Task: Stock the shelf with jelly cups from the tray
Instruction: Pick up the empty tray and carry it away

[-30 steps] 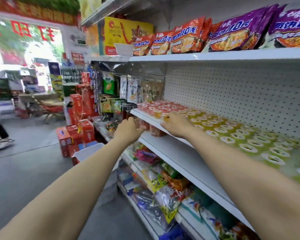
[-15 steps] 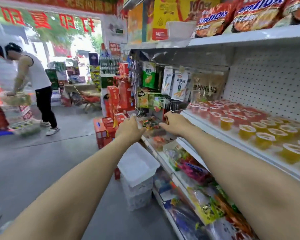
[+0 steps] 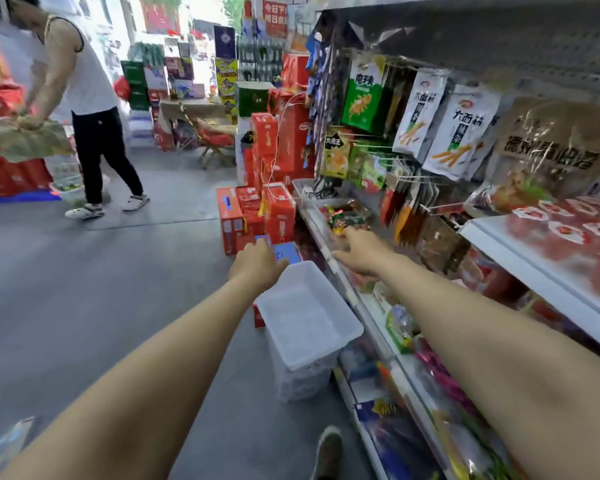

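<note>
A white plastic tray (image 3: 312, 344) sits on a clear bin beside the shelving; I see nothing inside it. Both my arms stretch out above it. My left hand (image 3: 257, 259) hovers over the tray's far left corner, fingers loosely curled and holding nothing. My right hand (image 3: 362, 249) is over the lower shelf edge just right of the tray, fingers spread, nothing in it. Red jelly cups (image 3: 575, 233) stand in rows on the white shelf (image 3: 520, 258) at the right.
Red cartons (image 3: 271, 209) are stacked on the floor beyond the tray. Hanging snack bags (image 3: 454, 129) fill the shelf end. A person in a white top (image 3: 90, 109) carries a tray at the far left. My shoe (image 3: 328, 452) is below. Grey floor lies to the left.
My hands have left the jelly cup shelf and dropped down to the left toward the white tray. My view swung left and down with them. The other person has walked closer.
</note>
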A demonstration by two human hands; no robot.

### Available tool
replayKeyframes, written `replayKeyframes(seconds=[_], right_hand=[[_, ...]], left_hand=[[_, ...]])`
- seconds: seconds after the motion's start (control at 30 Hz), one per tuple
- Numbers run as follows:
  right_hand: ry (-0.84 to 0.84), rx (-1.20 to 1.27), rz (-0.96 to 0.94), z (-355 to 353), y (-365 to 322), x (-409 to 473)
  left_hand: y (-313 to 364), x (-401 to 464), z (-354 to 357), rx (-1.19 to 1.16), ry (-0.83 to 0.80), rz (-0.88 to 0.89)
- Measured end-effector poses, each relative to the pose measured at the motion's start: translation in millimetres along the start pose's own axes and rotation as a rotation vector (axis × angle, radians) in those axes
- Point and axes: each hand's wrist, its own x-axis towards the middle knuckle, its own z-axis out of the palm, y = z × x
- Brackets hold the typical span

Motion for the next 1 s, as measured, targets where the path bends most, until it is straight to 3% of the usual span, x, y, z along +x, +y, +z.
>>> replayKeyframes(seconds=[0.27,0.47,0.67,1.0], right_hand=[[-0.128,0.041,-0.028,79.3,35.4,195.7],[-0.344,0.028,0.021,152.6,85.5,307.3],[-0.552,0.058,0.107,228.4,126.5,347.2],[-0.725,0.011,0.197,326.4,171.5,360.6]], left_hand=[[-38.4,148.5,83.5,-0.013,-0.095,-0.182],[-64.7,222.3,158.3,-0.042,-0.255,-0.347],[-91.6,249.3,222.3,-0.102,-0.359,-0.536],[-143.2,241.2,304.6,-0.242,-0.469,-0.847]])
